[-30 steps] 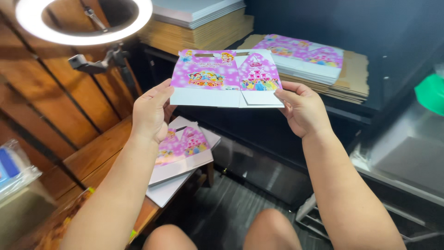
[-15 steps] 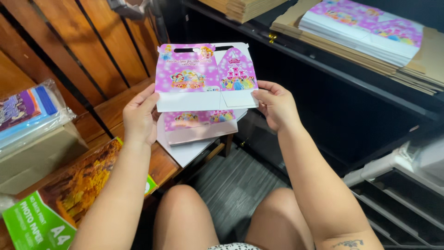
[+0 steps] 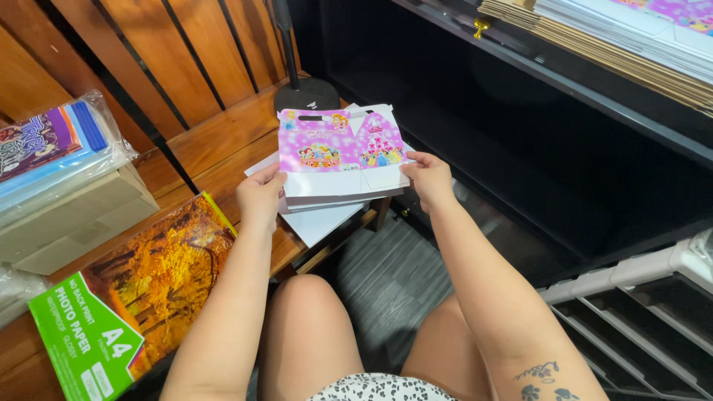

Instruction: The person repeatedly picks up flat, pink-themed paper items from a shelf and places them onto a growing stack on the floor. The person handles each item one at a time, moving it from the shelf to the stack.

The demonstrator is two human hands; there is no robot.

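Mid-frame, both hands grip a flat pink printed box blank [image 3: 342, 152]: left hand [image 3: 260, 197] at its lower left corner, right hand [image 3: 427, 177] at the right edge. It hovers just above the pile of blanks [image 3: 327, 212] on the wooden counter [image 3: 215, 148], not yet laid down or folded up.

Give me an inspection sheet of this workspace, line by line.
Surface: low wooden table, mostly covered.
Job's things: flat pink printed box blank held by both side edges just above a stack of white sheets.
Clutter: pack of photo paper with an autumn-trees cover; cardboard box topped by wrapped coloured paper.
Grips: left hand on the blank's left edge, right hand on its right edge.
Cables: nothing seen.
Surroundings: black stand base behind the stack; dark shelf carrying cardboard stacks; grey floor.
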